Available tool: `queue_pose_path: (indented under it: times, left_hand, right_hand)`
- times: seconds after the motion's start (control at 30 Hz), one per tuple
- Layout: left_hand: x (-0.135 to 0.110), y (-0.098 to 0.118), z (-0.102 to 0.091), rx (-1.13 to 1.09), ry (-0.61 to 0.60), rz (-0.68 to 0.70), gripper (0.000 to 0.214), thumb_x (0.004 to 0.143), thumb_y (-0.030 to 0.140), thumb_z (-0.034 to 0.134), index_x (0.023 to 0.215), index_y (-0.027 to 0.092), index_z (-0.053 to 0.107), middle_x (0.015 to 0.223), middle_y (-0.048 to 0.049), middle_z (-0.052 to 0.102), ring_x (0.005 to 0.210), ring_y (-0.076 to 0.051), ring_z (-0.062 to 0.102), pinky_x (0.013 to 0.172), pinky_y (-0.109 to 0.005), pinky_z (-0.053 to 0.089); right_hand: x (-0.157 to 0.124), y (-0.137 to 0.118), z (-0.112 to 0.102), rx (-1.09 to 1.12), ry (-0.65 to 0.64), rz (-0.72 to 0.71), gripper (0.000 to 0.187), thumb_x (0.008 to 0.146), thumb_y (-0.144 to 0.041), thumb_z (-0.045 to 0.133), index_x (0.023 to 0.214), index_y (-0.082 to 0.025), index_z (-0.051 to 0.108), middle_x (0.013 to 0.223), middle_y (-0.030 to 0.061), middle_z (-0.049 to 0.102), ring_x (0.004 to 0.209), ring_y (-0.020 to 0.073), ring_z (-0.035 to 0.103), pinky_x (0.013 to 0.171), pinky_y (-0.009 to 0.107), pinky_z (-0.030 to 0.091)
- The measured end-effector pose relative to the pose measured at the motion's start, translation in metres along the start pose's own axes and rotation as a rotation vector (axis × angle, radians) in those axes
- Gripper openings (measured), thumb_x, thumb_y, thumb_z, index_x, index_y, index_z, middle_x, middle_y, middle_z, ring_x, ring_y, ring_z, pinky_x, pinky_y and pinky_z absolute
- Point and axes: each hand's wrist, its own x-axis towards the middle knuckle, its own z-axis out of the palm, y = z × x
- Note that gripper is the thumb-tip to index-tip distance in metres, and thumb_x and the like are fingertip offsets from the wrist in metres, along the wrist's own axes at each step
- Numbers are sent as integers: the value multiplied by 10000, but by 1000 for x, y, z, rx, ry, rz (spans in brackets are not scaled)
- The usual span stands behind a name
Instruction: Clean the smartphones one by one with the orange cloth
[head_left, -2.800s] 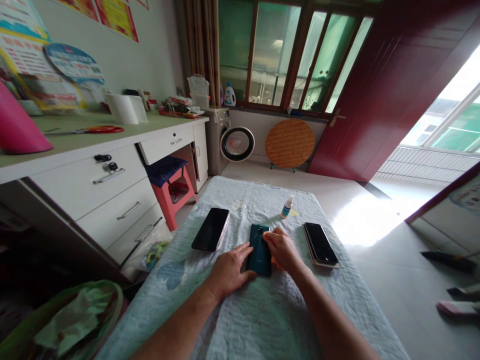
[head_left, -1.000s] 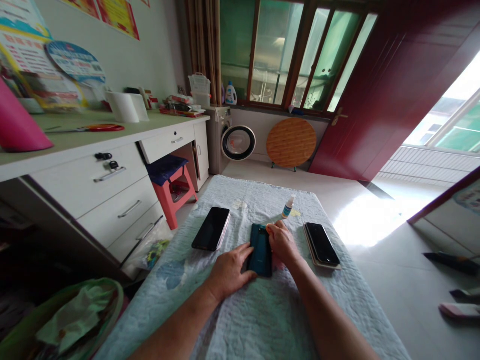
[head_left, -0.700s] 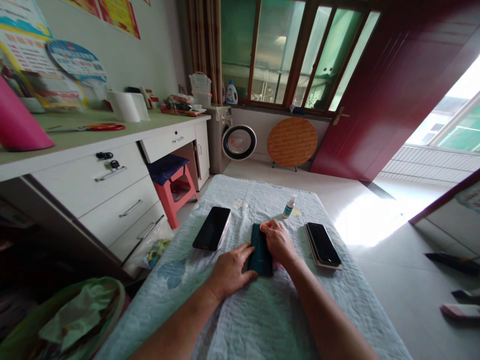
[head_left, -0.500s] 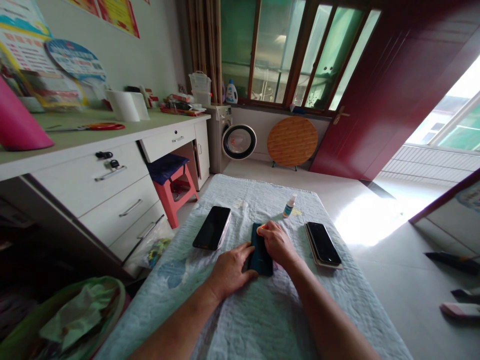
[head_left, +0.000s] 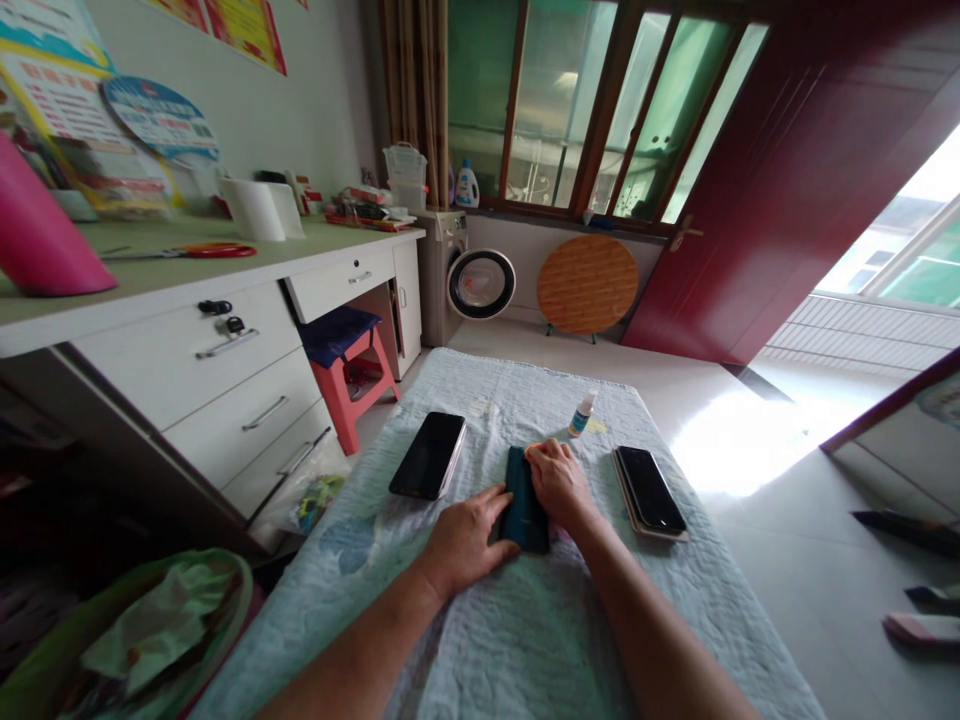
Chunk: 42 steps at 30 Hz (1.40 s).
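Note:
A dark teal phone point(head_left: 525, 515) lies flat on the quilted cover in the middle. My left hand point(head_left: 466, 540) holds it along its left side, with the fingertips on the upper left edge and the thumb by the lower end. Bunched under the fingers of my right hand point(head_left: 559, 482) is an orange cloth point(head_left: 529, 452), mostly hidden, pressed at the phone's upper right edge. A small spray bottle point(head_left: 581, 414) stands upright beyond my right hand. To the left lies a black-screened phone point(head_left: 429, 455); another phone point(head_left: 649, 490) rests at the right.
The pale blue quilted cover point(head_left: 480, 650) spreads beneath everything. Left of it are a white desk point(head_left: 240, 400), a red stool point(head_left: 349, 400) and a green bin point(head_left: 244, 600). A washing machine point(head_left: 439, 290) with its door open and a round wooden board point(head_left: 589, 285) stand behind.
My right hand has slid slightly right with the orange cloth, from the teal phone's upper back to its right edge. My left hand keeps its place on the phone.

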Motion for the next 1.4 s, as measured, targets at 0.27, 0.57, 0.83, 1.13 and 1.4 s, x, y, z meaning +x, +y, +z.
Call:
queue_pose_path:
  times: [0.27,0.57,0.83,1.13,1.4]
  left_hand:
    - [-1,3,-1,-9,3,-1,585,769,334,712,1323,225,557,1422,-80,535,1270,-265,538,1071,-357,425]
    - [-1,3,-1,-51,6,9,589,761,318,715,1323,261,549,1408,-43,549,1247,-268,553,1069,-361,429]
    - [-2,3,-2,-97,29,37,617,741,283,734,1327,265,544,1431,-28,527,1269,-249,533,1083,-342,419]
    - [-1,3,0,-57,23,26,606,753,312,726,1328,240,546,1416,-52,539,1251,-273,547,1072,-358,433]
    - [-2,3,-1,-15,10,14,573,773,328,706,1318,236,553,1399,-64,553,1215,-279,575,1056,-370,447]
  right_hand:
    - [8,-11,1,-55,-83,13,259,938,-265,477,1158,-275,612,1195,63,553,1023,231,446,864,337,314]
    - [4,-21,-2,-21,-114,-91,231,934,-241,487,1098,-287,644,1152,35,567,1005,214,435,858,335,305]
    - [-9,-28,-3,96,-84,-193,237,910,-149,484,863,-228,702,916,32,578,895,173,468,819,284,340]
    - [-2,-27,-3,1,-82,-153,240,988,-284,431,953,-251,666,995,39,575,928,189,440,841,310,320]
    - [8,-23,5,-74,-74,-69,256,1009,-355,378,1103,-290,607,1095,49,558,967,210,434,818,329,300]
